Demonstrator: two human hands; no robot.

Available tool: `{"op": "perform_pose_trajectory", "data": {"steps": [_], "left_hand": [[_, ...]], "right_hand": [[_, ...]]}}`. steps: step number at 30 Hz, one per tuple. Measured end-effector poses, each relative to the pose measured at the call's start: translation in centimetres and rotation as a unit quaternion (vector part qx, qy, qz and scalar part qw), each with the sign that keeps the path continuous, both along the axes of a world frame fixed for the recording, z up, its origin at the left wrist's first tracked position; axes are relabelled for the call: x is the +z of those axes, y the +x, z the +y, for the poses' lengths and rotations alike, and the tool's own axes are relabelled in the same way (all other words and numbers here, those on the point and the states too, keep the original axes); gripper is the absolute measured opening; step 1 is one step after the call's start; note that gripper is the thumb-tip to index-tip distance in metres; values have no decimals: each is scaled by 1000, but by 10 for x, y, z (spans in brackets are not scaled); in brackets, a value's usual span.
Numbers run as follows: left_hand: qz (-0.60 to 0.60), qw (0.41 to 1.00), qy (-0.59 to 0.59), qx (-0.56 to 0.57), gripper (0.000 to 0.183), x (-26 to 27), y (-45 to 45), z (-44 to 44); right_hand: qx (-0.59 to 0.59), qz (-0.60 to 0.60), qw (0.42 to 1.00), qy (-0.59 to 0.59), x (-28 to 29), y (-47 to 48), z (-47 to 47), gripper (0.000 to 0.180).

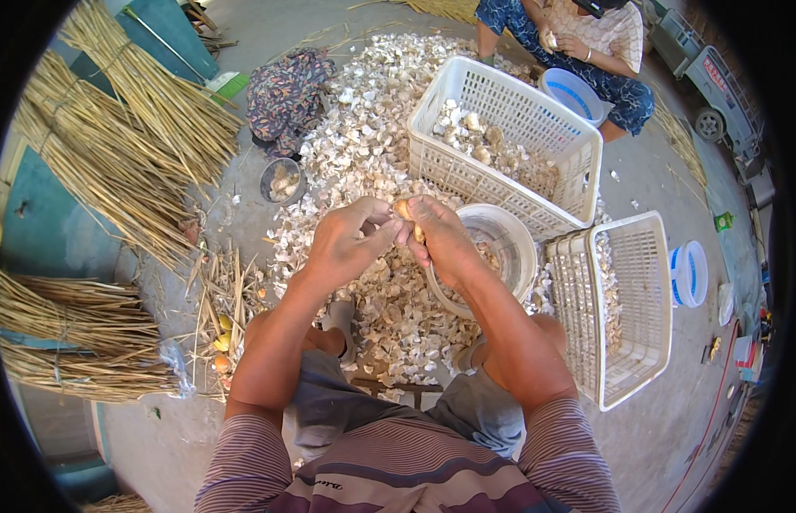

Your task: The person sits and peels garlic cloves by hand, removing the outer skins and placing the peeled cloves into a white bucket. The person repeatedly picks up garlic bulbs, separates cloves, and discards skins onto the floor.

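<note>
Brownish-skinned garlic is between my two hands, above the heap of skins. My right hand grips it with thumb and fingers, and a yellowish part pokes out below the thumb. At its left side, the thumb and fingertips of my left hand close on the garlic; the fingers partly hide the contact. Just under my right forearm stands a round white tub with some garlic cloves inside. Papery garlic skins cover the floor between my feet and beyond.
A white plastic crate holding garlic stands ahead on the right, and another crate sits tilted beside it. Across from me a person handles garlic near a bucket. Bundles of dry stalks and a small bowl lie left.
</note>
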State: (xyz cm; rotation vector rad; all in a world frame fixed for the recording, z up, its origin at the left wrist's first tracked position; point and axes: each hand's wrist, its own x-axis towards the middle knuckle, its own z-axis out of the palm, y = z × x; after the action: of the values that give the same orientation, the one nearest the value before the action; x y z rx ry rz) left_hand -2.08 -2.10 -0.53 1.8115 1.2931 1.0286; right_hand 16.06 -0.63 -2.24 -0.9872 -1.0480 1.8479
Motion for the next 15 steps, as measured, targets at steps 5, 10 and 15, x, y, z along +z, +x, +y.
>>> {"op": "perform_pose_trajectory", "data": {"steps": [5, 10, 15], "left_hand": [[-3, 999, -12, 29, 13, 1, 2, 1], [-17, 1000, -11, 23, 11, 1, 2, 0], [-95, 994, -60, 16, 12, 1, 5, 0]], "right_hand": [[10, -31, 999, 33, -1, -2, -2, 43], [11, -44, 997, 57, 4, -1, -3, 42], [16, -47, 995, 83, 6, -2, -4, 42]]}}
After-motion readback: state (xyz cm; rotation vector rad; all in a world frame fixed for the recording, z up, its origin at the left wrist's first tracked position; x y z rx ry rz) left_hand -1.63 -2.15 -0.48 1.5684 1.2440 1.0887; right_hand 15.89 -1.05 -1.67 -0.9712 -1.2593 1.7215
